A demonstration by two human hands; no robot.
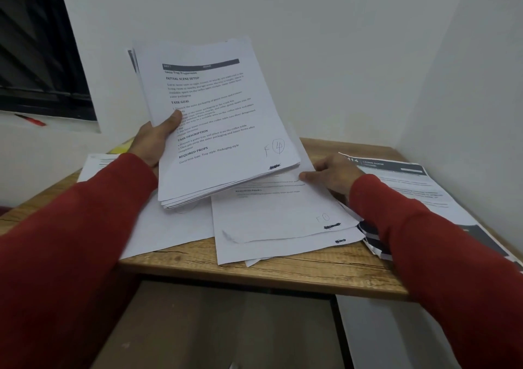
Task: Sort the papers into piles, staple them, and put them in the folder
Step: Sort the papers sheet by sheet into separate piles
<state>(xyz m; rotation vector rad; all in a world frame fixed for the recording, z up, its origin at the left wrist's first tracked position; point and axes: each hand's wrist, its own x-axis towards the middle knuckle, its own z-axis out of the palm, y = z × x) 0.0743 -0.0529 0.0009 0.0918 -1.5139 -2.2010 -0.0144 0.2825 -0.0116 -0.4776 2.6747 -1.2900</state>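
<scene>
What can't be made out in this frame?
- Left hand fingers: behind the held stack.
- Sheet under that stack: text covered.
- Yellow item at the table's far left: mostly hidden by the left hand.
- Stapler, folder: not visible.

The left hand point(154, 142) is largely hidden behind the held stack point(218, 119); only its thumb is seen. The upper text of the loose sheet point(277, 213) is covered by that stack. The yellow object point(122, 148) on the table point(325, 272) is mostly concealed. The right-hand sheets point(418, 187) are blurred, their body text illegible.
</scene>
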